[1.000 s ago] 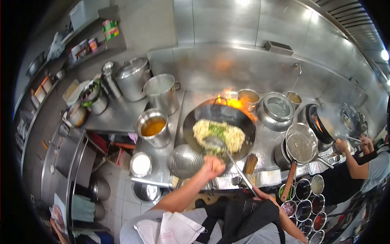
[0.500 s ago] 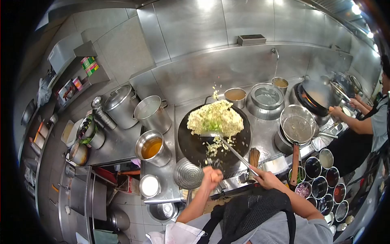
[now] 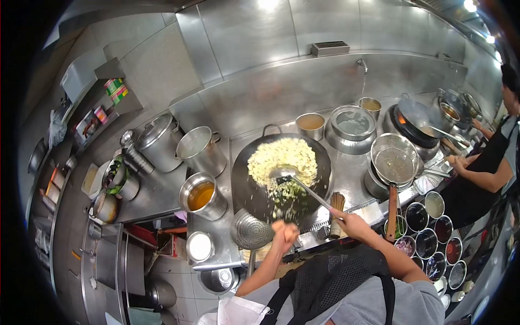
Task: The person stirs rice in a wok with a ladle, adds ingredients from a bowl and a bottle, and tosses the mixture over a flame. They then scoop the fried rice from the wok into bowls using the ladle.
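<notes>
My right hand (image 3: 351, 223) is closed around the handle of a metal ladle (image 3: 310, 192). The ladle's bowl presses on a heap of pale yellow, rice-like food (image 3: 290, 151) in a large dark wok (image 3: 246, 192). Chopped green bits and loose grains lie on the near side of the heap. At the wok's near edge, my left hand (image 3: 285, 233) is closed in a fist; the part it grips is hidden beneath the fingers. Close to its left rests a round perforated skimmer (image 3: 252, 229). A bamboo brush (image 3: 336, 211) stands near my right hand.
Left of the wok are a pot of amber liquid (image 3: 202, 198) and a tall stockpot (image 3: 201, 150). Behind it is a small pot (image 3: 311, 124). To the right are a strainer (image 3: 395, 158), several seasoning containers (image 3: 427, 245) and another person (image 3: 482, 168) at a second wok (image 3: 416, 116).
The food, earlier tossed up over the wok's far side, has fallen back and lies flatter. The ladle bowl has come up slightly onto it. The co-worker's arms have drawn back and lower.
</notes>
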`<state>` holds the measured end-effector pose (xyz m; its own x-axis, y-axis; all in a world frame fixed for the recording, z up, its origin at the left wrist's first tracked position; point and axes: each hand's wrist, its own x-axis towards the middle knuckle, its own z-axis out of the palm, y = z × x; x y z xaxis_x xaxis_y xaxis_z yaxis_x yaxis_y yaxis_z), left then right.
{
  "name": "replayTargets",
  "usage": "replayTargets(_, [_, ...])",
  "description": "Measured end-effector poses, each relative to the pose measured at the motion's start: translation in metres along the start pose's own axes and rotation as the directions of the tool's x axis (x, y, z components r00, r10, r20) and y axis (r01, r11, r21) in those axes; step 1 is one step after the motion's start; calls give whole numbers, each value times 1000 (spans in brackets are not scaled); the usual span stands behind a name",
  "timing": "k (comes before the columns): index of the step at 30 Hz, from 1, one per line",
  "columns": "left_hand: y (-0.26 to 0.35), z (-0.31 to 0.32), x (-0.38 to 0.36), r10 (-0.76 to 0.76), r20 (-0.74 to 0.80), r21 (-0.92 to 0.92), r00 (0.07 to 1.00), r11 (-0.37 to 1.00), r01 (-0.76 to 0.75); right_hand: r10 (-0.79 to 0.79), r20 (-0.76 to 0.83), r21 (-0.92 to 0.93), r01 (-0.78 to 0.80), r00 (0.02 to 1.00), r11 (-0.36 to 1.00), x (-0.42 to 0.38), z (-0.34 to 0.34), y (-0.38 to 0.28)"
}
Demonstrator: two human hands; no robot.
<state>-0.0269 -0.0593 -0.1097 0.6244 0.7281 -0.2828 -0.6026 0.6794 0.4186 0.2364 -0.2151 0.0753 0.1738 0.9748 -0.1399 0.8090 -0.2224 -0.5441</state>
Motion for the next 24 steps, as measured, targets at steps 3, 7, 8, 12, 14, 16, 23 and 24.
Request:
replayTargets(3, [8,-1,-28,-69,-205,181,976,978,107,-46,35,50,45,998,998,-15,-10,-25])
replayTargets(7, [58,76,-3,28,-271,64,962,998,-11,-38,189,282,-17,981,959,-58,-30,-23])
replayTargets(8, [62,58,7,-90,-299,83,950,989,120,-74,210,311,5,975,950,-77,-42,-25])
replayTargets(12, [74,97,-6,-15,-357,195,934,977,90,-262,85,275,230,961,934,-89,-58,9])
replayTargets(14, [74,84,32,-72,-238,81,969,992,93,-20,215,-46,31,976,998,-70,-60,-5])
replayTargets(16, [57,58,45,-93,-201,83,975,990,111,-97,52,-75,101,994,992,-28,-26,8])
replayTargets(23, [20,-11,-6,-96,-89,146,991,983,108,-55,19,94,53,998,994,-20,-8,0])
replayTargets(24, [32,7,5,-13,-208,138,978,989,43,-116,12,137,113,993,984,-36,-21,14])
